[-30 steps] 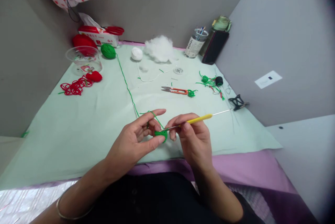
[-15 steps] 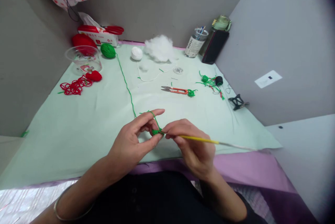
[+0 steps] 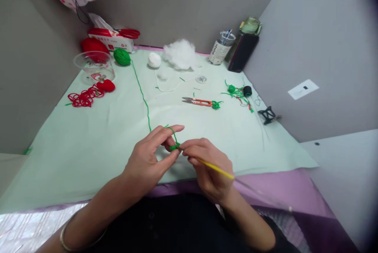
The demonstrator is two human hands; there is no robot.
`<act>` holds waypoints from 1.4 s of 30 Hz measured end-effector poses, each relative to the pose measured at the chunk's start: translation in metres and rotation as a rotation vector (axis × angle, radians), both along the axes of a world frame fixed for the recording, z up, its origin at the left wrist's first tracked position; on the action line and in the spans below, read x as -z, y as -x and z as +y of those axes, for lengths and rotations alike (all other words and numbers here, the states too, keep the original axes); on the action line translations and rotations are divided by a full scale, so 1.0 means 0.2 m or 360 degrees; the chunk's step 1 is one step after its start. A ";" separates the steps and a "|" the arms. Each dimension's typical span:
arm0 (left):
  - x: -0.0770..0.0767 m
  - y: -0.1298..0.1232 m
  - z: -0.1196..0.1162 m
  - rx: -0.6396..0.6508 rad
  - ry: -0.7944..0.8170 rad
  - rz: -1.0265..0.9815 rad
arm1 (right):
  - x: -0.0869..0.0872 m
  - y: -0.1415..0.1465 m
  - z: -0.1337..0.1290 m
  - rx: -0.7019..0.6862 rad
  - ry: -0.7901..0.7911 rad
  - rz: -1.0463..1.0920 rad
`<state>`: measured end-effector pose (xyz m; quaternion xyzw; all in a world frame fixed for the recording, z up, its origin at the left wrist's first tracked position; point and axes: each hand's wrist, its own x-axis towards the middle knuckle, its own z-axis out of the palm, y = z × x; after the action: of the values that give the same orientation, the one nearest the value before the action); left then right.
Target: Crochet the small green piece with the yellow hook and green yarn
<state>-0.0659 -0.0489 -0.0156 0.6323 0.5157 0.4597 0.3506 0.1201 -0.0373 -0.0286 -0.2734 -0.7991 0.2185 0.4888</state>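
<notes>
A small green crochet piece (image 3: 173,147) is pinched between the thumb and fingers of my left hand (image 3: 149,152). Green yarn (image 3: 144,101) runs from a green yarn ball (image 3: 121,56) to this hand and passes over its raised index finger. My right hand (image 3: 211,162) grips a crochet hook (image 3: 217,169) with a yellow handle, its tip at the edge of the crochet piece. The hook's rear end slants down to the right, blurred. Orange thread snips (image 3: 201,102) lie on the cloth beyond my hands, beside a tuft of green yarn (image 3: 216,105).
White stuffing (image 3: 180,54) and a white yarn ball (image 3: 154,60) sit at the back. Red yarn (image 3: 84,97), a clear plastic tub (image 3: 97,69) and a tissue box (image 3: 118,43) are on the left. A pen jar (image 3: 219,51), phone (image 3: 243,53) and yarn scraps (image 3: 236,92) are on the right.
The crochet hook's rear end has swung downward, so it slants more steeply. Both hands and the crochet piece have shifted slightly left.
</notes>
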 end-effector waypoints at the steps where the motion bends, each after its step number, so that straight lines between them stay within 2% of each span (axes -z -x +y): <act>1: 0.00 0.00 0.00 -0.0002 -0.0002 -0.0005 | 0.01 0.00 -0.01 0.0023 -0.0040 -0.0077; 5: 0.00 0.00 0.00 -0.0021 0.0111 -0.0164 | 0.07 -0.01 -0.02 0.0117 -0.0213 -0.0241; 11: -0.01 -0.04 -0.04 0.0051 0.0531 -0.0797 | 0.11 0.00 -0.03 0.0355 -0.0387 -0.0126; 14: -0.01 -0.05 -0.04 0.0158 0.0752 -0.1171 | 0.10 0.00 -0.04 0.0415 -0.0301 -0.0109; 17: -0.02 -0.04 -0.02 0.0237 0.1011 -0.1436 | 0.08 0.00 -0.04 0.0345 -0.0143 0.0095; 19: -0.02 -0.02 -0.01 0.0213 0.1015 -0.1450 | 0.06 0.00 -0.02 0.0242 0.0092 0.0311; 23: 0.01 0.00 0.00 0.0196 0.0777 -0.1265 | 0.03 0.01 0.02 0.0076 0.0638 0.0822; 26: 0.03 0.00 -0.01 0.0212 0.0625 -0.1087 | 0.02 0.02 0.03 0.0000 0.0678 0.0780; 30: 0.05 -0.02 -0.02 0.0242 0.0690 -0.1001 | 0.04 0.04 0.03 -0.0039 0.0632 0.0672; 37: 0.03 -0.04 -0.01 0.0256 0.0779 -0.1210 | 0.04 0.03 0.04 -0.0095 0.0963 0.0895; 42: 0.02 0.00 0.00 0.0491 0.0951 -0.1437 | 0.01 0.00 0.08 -0.0117 0.1154 0.1064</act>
<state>-0.0652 -0.0482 -0.0195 0.3141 0.3236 0.4620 0.7636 0.1195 -0.0217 -0.0309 -0.3125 -0.4801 0.5754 0.5837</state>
